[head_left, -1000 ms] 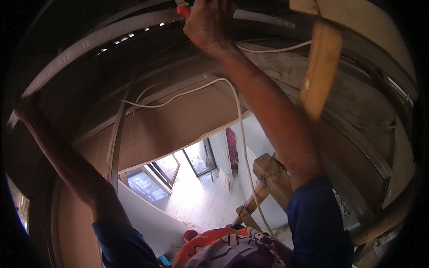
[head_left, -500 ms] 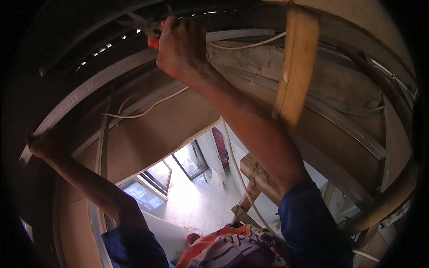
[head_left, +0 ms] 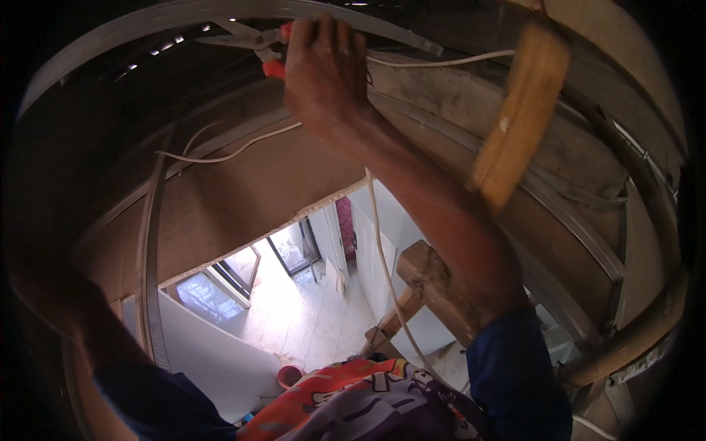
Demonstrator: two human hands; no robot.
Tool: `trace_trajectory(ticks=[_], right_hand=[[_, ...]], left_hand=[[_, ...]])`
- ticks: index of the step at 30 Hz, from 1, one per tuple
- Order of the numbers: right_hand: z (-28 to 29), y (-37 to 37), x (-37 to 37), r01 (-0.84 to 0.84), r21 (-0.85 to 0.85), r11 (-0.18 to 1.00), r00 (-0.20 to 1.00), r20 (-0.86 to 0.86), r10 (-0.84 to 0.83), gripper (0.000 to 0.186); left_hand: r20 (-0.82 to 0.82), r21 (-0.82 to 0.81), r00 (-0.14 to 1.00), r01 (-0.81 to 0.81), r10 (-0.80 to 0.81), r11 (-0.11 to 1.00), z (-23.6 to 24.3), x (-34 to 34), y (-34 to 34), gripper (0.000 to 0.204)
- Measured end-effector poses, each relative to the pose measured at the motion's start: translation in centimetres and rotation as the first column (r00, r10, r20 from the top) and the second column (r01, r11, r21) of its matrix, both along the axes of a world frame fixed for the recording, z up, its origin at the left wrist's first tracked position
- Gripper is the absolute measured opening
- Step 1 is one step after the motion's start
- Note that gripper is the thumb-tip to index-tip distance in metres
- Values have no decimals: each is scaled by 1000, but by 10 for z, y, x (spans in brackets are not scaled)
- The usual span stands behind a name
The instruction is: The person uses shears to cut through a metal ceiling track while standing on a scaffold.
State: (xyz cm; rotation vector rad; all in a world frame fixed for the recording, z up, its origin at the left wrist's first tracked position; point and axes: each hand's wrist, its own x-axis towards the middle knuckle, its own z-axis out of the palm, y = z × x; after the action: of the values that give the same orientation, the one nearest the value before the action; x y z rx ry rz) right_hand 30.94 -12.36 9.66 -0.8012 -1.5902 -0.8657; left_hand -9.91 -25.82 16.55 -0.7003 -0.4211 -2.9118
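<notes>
My right hand (head_left: 323,73) grips red-handled metal snips (head_left: 261,44) high in the view, their jaws apart and pointing left, just under a long curved metal channel (head_left: 125,28). Whether the blades touch the channel I cannot tell. My left forearm (head_left: 70,316) runs up into deep shadow at the left edge, where the hand and anything in it cannot be made out. A white cable (head_left: 441,60) passes behind my right hand.
Around me are a wooden post (head_left: 515,117), a timber joint (head_left: 423,264), a bamboo pole (head_left: 625,338) and metal framing (head_left: 151,257). Below, an opening shows a tiled floor (head_left: 290,316), doorways and a red bucket (head_left: 289,376).
My left arm has moved leftward into shadow, away from where its hand was on the channel. My right hand, with the snips, moved left, then slightly right and up. The view has shifted.
</notes>
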Motion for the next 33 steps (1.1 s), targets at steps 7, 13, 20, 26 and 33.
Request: trace_trajectory(ticks=[7, 13, 20, 26, 33], right_hand=[[20, 23, 0, -57, 280, 958, 990, -106, 90, 38], [35, 35, -16, -215, 425, 879, 965, -46, 259, 41], [15, -4, -36, -101, 306, 947, 983, -117, 143, 22], [5, -35, -10, 187, 168, 968, 980, -96, -173, 25], [23, -63, 32, 330, -207, 921, 936, -56, -347, 39]], left_hand=[[-85, -157, 988, -143, 131, 977, -16, -31, 16, 40], [-131, -216, 979, -185, 159, 959, -24, -37, 30, 38], [-160, -261, 969, -226, 189, 939, -25, -40, 39, 34], [-204, -257, 956, -262, 212, 930, -20, -42, 48, 32], [-253, -191, 939, -284, 232, 940, -8, -29, 39, 29]])
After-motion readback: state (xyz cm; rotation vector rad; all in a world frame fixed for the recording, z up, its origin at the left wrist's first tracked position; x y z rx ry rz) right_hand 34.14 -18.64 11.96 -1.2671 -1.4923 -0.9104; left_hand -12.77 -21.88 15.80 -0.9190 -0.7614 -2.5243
